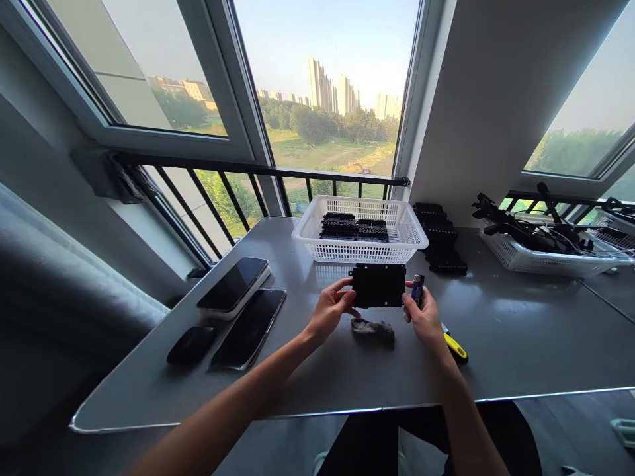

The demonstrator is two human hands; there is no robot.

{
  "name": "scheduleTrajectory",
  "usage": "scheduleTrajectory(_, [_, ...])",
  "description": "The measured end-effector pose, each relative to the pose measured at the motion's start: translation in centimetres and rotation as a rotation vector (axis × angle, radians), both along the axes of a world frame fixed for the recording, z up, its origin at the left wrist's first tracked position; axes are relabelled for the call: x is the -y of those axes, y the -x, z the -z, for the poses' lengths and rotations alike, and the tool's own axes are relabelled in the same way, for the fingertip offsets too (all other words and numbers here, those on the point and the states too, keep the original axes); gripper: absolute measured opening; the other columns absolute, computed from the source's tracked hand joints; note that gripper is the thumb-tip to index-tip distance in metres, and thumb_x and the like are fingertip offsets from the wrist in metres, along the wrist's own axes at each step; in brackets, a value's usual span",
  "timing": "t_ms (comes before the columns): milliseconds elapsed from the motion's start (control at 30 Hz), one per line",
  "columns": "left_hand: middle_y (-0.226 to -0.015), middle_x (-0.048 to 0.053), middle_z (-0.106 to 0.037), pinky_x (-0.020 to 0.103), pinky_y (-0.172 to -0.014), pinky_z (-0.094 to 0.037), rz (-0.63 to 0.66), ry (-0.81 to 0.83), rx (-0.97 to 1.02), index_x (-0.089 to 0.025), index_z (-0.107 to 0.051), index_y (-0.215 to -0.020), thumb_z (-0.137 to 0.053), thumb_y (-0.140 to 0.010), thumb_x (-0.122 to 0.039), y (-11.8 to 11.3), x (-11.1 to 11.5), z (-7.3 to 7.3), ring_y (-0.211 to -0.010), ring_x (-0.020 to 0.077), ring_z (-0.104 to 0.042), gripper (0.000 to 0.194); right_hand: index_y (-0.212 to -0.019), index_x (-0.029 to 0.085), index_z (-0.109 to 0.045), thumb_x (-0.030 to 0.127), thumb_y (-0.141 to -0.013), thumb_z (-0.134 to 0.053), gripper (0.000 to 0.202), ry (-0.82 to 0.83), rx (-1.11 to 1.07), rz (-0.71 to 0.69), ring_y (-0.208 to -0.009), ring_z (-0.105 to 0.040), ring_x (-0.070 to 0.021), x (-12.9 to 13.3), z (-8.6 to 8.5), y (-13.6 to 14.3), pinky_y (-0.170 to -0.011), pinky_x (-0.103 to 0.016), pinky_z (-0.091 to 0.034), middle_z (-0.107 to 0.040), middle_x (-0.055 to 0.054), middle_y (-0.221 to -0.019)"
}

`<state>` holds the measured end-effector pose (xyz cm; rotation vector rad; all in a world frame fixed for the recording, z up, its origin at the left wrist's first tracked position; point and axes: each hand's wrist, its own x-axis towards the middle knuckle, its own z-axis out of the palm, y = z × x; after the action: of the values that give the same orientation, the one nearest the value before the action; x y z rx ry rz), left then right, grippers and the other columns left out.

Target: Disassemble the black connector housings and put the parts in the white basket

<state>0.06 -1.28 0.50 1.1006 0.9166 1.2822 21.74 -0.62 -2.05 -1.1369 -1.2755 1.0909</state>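
A flat black rectangular plastic panel (pixel 379 285) with small tabs along its edges is held up above the table between my two hands. My left hand (pixel 333 308) is closed on its left edge, thumb in front. At the right edge my right hand (pixel 421 316) pinches the panel and also has a small dark blue lighter (pixel 417 291) standing up in its fingers. Below the panel lies a crumpled grey cloth (pixel 373 332). A yellow-and-black handled tool (pixel 455 348), perhaps a cutter, lies partly hidden behind my right forearm.
Behind the panel stands a white plastic basket (pixel 367 253) with stacked black parts inside. More black parts (pixel 439 238) are piled beside it. A second basket (pixel 540 263) at right holds black cabled items. Two phone-like devices (pixel 251 327) and a black mouse (pixel 191 345) lie left.
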Motion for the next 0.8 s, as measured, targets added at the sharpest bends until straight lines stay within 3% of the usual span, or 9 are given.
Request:
scheduleTrajectory(200, [-0.067,0.001,-0.067,0.031,-0.052,-0.058,0.012,0.003,0.001,-0.011,-0.053,-0.118,-0.072,-0.073,-0.043,0.0,0.1,-0.1,-0.063,0.0201,-0.069,0.058,-0.103,0.021,-0.057,0.053,-0.075,-0.066,0.044,0.001,-0.050,0.078,-0.048,-0.041,-0.0109,0.5,-1.0,0.2,-0.045,-0.025,-0.034,-0.045,0.007,-0.058])
scheduleTrajectory(400, [-0.066,-0.001,-0.066,0.028,-0.052,-0.057,-0.053,-0.022,-0.066,-0.014,-0.052,-0.122,-0.071,-0.074,-0.044,-0.1,0.5,-1.3,-0.058,0.0143,-0.062,0.060,-0.102,0.019,-0.060,0.055,-0.073,-0.067,0.046,-0.036,-0.025,0.101,-0.052,-0.047,-0.0121,0.8,-1.3,0.3,-0.047,-0.025,-0.038,-0.051,0.005,-0.062])
scheduleTrajectory(600, [-0.062,-0.003,-0.063,0.024,-0.053,-0.054,-0.149,-0.037,-0.067,-0.015,-0.060,-0.101,-0.075,-0.071,-0.041,0.0,0.5,-1.6,-0.055,0.0107,-0.057,0.043,-0.101,0.019,-0.061,0.053,-0.073,-0.069,0.045,-0.038,-0.022,0.102,-0.053,-0.048,-0.0126,0.9,-1.4,0.5,-0.048,-0.025,-0.039,-0.054,0.004,-0.063])
scheduleTrajectory(800, [-0.060,-0.005,-0.062,0.022,-0.054,-0.051,-0.206,-0.054,-0.107,-0.017,-0.061,-0.101,-0.076,-0.070,-0.040,0.1,0.5,-1.5,-0.052,0.0091,-0.054,0.042,-0.099,0.018,-0.061,0.053,-0.072,-0.069,0.045,-0.038,-0.011,0.111,-0.052,-0.047,-0.0125,1.1,-1.6,0.6,-0.047,-0.025,-0.037,-0.053,0.004,-0.061])
